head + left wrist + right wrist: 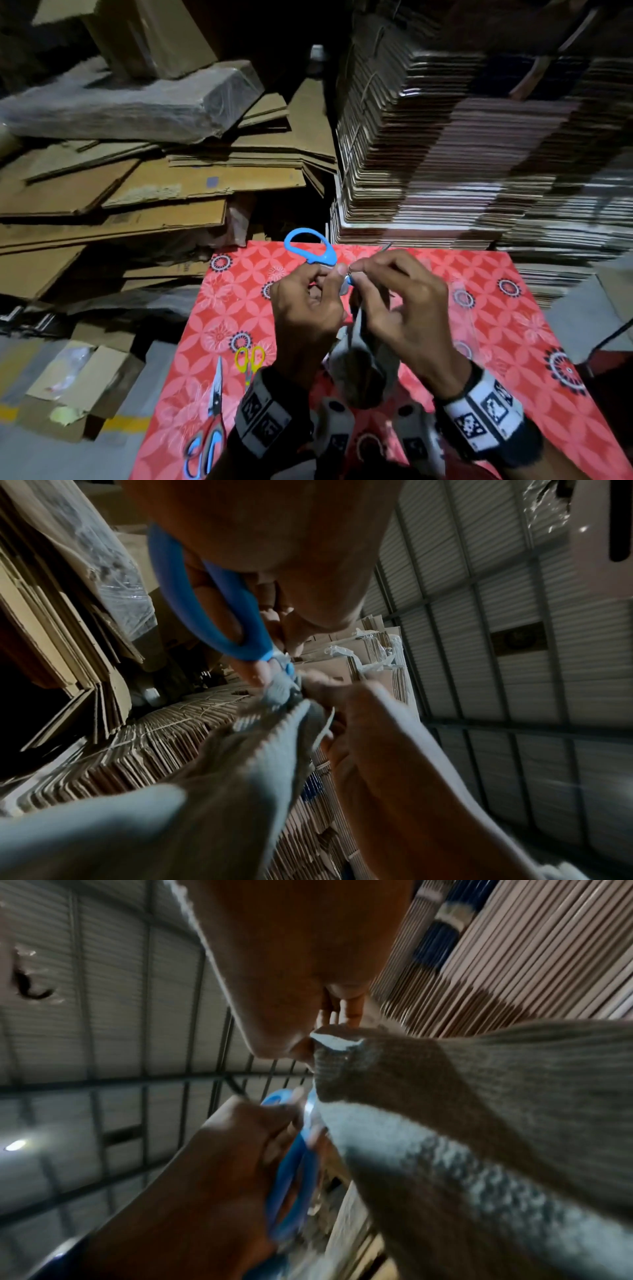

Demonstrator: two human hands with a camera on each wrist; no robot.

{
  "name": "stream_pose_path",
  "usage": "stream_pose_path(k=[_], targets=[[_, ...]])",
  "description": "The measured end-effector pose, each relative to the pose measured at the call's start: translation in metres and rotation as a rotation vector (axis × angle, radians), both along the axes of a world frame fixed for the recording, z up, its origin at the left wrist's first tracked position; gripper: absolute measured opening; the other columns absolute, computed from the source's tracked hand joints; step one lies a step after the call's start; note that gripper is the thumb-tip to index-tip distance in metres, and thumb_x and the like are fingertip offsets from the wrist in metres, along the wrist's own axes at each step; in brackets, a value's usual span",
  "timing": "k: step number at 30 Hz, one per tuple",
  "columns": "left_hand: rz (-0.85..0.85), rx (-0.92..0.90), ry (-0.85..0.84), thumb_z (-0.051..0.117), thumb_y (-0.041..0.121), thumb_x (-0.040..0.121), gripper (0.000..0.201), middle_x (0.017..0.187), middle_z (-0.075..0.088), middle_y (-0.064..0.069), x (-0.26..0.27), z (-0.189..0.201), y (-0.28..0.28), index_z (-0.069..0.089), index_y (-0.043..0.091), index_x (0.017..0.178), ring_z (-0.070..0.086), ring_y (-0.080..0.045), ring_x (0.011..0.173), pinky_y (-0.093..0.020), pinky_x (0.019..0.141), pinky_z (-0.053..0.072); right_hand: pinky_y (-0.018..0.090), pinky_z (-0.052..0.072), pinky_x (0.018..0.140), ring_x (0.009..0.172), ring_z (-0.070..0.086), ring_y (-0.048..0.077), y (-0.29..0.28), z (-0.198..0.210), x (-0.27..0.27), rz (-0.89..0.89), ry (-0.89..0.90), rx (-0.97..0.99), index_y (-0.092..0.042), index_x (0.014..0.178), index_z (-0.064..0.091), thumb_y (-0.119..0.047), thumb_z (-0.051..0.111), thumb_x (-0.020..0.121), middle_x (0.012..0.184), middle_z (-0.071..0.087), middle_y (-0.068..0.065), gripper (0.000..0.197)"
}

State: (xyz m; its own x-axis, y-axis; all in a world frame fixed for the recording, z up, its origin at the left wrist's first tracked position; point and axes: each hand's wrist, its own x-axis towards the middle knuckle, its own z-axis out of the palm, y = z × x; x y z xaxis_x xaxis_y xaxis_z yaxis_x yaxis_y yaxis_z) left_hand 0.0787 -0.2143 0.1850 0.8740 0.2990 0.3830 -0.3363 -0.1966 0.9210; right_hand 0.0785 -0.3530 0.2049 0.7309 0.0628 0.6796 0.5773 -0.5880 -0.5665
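Note:
Blue-handled scissors [308, 247] are gripped by my left hand [329, 278], one big handle loop sticking up and away from me. Their blades are hidden between my fingers and the cloth. My right hand [363, 270] pinches the top edge of a grey knitted cloth [363, 363], which hangs down between both wrists above the table. In the left wrist view the scissors [212, 607] meet the cloth [240, 764] right at the pinched edge. In the right wrist view the cloth [445, 1110] fills the right side, with the scissors [291, 1177] beside it.
A red patterned table cover [479, 325] lies under my hands. On its left part lie small yellow-handled scissors [250, 359] and larger red-and-blue-handled scissors [212, 418]. Flat cardboard sheets [137, 192] pile up at left, a tall stack of folded cartons [462, 154] at right.

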Motion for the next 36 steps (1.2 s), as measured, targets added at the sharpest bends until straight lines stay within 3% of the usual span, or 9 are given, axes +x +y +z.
stream_pose_path(k=[3,7,10,12,18,23,29,32,36], targets=[[-0.016,-0.015,0.018,0.067,0.026,0.098,0.03,0.052,0.064,0.005,-0.002,0.0,-0.002,0.072,0.008,0.075,0.061,-0.01,0.039,-0.025,0.045,0.045,0.023,0.05,0.066,0.073,0.062,0.01,-0.012,0.005,0.012,-0.01,0.001,-0.002,-0.01,0.094,0.083,0.0,0.08,0.087,0.085,0.068,0.001,0.013],[-0.009,-0.008,-0.011,0.066,0.025,0.099,0.032,0.048,0.06,-0.002,-0.005,0.002,-0.001,0.071,0.006,0.074,0.059,-0.012,0.039,-0.028,0.043,0.045,0.014,0.046,0.07,0.072,0.059,0.007,-0.015,0.007,0.015,-0.143,-0.009,0.051,-0.013,0.097,0.083,-0.003,0.079,0.087,0.084,0.068,-0.001,0.014],[-0.025,-0.018,-0.001,0.066,0.022,0.099,0.033,0.048,0.061,0.0,-0.011,0.001,0.0,0.07,0.004,0.072,0.06,-0.006,0.039,-0.023,0.044,0.045,0.012,0.045,0.072,0.078,0.06,0.002,0.0,-0.004,-0.006,-0.053,0.045,-0.005,-0.011,0.097,0.082,-0.002,0.078,0.089,0.089,0.068,-0.001,0.013],[-0.037,-0.016,0.004,0.065,0.023,0.099,0.033,0.048,0.061,0.001,-0.013,0.001,-0.001,0.071,0.005,0.073,0.061,-0.008,0.039,-0.024,0.044,0.046,0.013,0.045,0.069,0.076,0.06,0.001,-0.004,-0.003,-0.006,-0.007,0.046,-0.019,-0.013,0.096,0.083,-0.003,0.079,0.089,0.086,0.068,-0.001,0.013],[-0.024,-0.025,0.014,0.067,0.023,0.1,0.033,0.05,0.061,-0.002,-0.014,0.002,-0.002,0.07,0.004,0.072,0.061,-0.009,0.04,-0.022,0.044,0.044,0.023,0.049,0.067,0.071,0.06,0.008,-0.021,0.008,0.008,-0.139,-0.012,0.055,-0.014,0.095,0.083,-0.005,0.08,0.087,0.081,0.069,0.0,0.013],[-0.037,-0.046,0.059,0.067,0.025,0.1,0.03,0.046,0.062,-0.002,-0.016,0.001,-0.001,0.072,0.007,0.077,0.064,-0.013,0.038,-0.026,0.045,0.048,0.011,0.043,0.067,0.073,0.059,-0.004,-0.006,-0.002,-0.007,0.019,0.059,0.005,-0.012,0.094,0.083,-0.003,0.08,0.087,0.083,0.068,-0.001,0.012],[-0.018,-0.081,0.073,0.068,0.014,0.101,0.029,0.05,0.062,-0.007,-0.015,0.001,-0.004,0.071,-0.002,0.077,0.062,-0.01,0.038,-0.02,0.043,0.043,0.029,0.051,0.067,0.074,0.064,0.01,-0.018,0.007,0.005,-0.088,0.062,0.102,-0.02,0.094,0.084,-0.009,0.08,0.087,0.082,0.07,-0.002,0.014],[-0.018,-0.094,0.074,0.069,0.016,0.1,0.029,0.051,0.065,-0.002,-0.015,-0.002,-0.004,0.072,0.002,0.075,0.064,-0.014,0.039,-0.021,0.044,0.046,0.021,0.047,0.068,0.076,0.064,0.009,-0.001,-0.004,-0.014,-0.016,0.096,0.045,-0.016,0.094,0.083,-0.004,0.079,0.088,0.084,0.068,-0.001,0.014],[-0.039,-0.098,0.093,0.068,0.015,0.101,0.029,0.048,0.062,-0.009,-0.012,0.001,-0.007,0.071,0.0,0.077,0.061,-0.014,0.037,-0.022,0.04,0.044,0.016,0.047,0.069,0.077,0.064,0.002,-0.018,0.004,0.003,-0.02,0.08,0.092,-0.018,0.093,0.084,-0.005,0.081,0.087,0.082,0.07,-0.004,0.015]])
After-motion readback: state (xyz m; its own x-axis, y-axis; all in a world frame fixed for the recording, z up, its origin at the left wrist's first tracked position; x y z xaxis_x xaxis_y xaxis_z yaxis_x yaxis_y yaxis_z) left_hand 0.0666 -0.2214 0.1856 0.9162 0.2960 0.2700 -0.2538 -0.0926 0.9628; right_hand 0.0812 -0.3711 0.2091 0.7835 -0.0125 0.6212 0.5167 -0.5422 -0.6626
